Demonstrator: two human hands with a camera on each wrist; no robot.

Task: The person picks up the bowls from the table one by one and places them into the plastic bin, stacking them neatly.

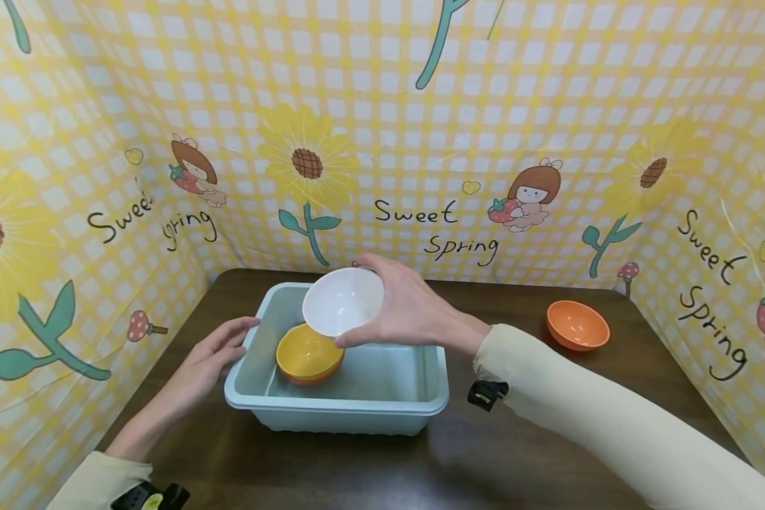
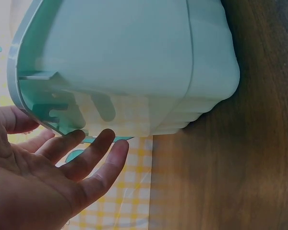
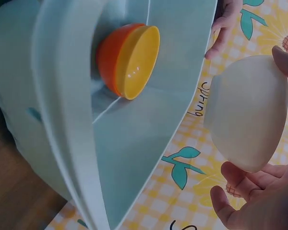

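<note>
A pale teal plastic tub point(image 1: 248, 393) point(image 2: 134, 62) point(image 3: 62, 120) stands on the dark wooden table point(image 1: 484, 453). Inside it, at the left, a yellow bowl point(image 1: 307, 352) point(image 3: 137, 60) is nested in an orange one. My right hand point(image 1: 408, 312) point(image 3: 259, 201) holds a white bowl point(image 1: 343, 301) point(image 3: 247, 112) tilted above the tub's far left part, thumb under its rim and fingers over the top. My left hand point(image 1: 213, 347) point(image 2: 62, 167) lies open with straight fingers against the tub's left rim.
A single orange bowl point(image 1: 577, 324) sits on the table at the right, apart from the tub. Yellow checked cloth walls point(image 1: 421, 142) with sunflowers and "Sweet Spring" lettering close in the table on three sides.
</note>
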